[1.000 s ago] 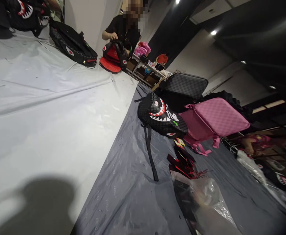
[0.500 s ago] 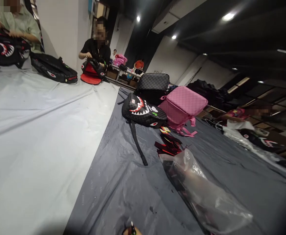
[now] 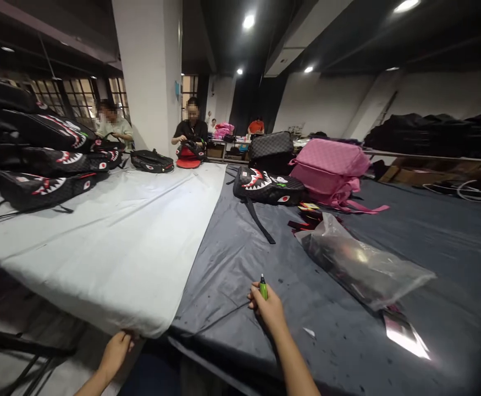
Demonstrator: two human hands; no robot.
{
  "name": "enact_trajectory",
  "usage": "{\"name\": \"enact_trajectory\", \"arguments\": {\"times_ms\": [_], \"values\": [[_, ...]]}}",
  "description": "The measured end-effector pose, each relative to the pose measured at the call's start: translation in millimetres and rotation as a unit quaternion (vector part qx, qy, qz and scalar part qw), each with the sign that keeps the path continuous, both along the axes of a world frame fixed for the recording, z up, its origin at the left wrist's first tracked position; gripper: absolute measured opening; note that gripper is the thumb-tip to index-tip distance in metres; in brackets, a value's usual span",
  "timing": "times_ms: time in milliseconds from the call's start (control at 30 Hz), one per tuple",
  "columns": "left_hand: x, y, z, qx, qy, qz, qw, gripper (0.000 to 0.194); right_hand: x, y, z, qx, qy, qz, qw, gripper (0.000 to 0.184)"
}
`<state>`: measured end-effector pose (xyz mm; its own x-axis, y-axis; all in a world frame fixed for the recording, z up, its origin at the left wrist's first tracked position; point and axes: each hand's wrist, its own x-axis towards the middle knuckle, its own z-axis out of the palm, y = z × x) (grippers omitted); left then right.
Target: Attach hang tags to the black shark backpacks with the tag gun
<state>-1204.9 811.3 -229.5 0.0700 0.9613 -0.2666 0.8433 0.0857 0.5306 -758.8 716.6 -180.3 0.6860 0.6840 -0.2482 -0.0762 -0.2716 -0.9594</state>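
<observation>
Left hand (image 3: 116,352): at near edge of white cover (image 3: 149,258), fingers curled; can't tell if pinching it.
Right hand (image 3: 268,309): over grey cover (image 3: 227,264), fingers closed round green pen-like tool (image 3: 263,289).
Tool axis: pale tip up and away from body; left hand well apart.
Plastic bag (image 3: 355,261): right of right hand, apart.
Black backpack (image 3: 271,191): beyond tool tip, nearer right hand, long axis left-right; strap (image 3: 260,223) trails toward that hand.
Pink backpack (image 3: 331,159): behind, rightward.
</observation>
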Motion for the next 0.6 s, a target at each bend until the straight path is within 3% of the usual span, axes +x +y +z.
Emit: {"name": "enact_trajectory", "arguments": {"times_ms": [67, 200, 300, 367, 467, 600], "values": [[-5.3, 1.3, 20.4, 0.039, -0.060, -0.036, 0.997, 0.045, -0.5, -0.1, 2.3, -0.006, -0.012, 0.003, 1.000, 0.053], [13.5, 10.0, 80.6, 0.185, -0.149, -0.056, 0.970, 0.047, -5.3, 0.2, 10.5, -0.011, -0.042, -0.004, 0.999, 0.055], [44.7, 7.9, 117.2, 0.181, -0.223, -0.077, 0.955, 0.043, -24.3, 3.4, 18.5, -0.016, -0.087, -0.027, 0.996, 0.058], [72.5, 1.7, 129.6, 0.138, -0.263, -0.142, 0.944, 0.037, -44.8, 6.8, 25.6, -0.009, -0.123, -0.038, 0.992, 0.061], [116.5, -5.6, 135.2, 0.081, -0.261, -0.281, 0.920, 0.026, -70.2, 12.6, 39.0, -0.019, -0.191, 0.004, 0.981, 0.061], [160.5, 17.8, 133.9, 0.073, -0.209, -0.367, 0.903, 0.025, -63.0, 18.7, 47.3, -0.206, -0.280, 0.076, 0.935, 0.051]]}}
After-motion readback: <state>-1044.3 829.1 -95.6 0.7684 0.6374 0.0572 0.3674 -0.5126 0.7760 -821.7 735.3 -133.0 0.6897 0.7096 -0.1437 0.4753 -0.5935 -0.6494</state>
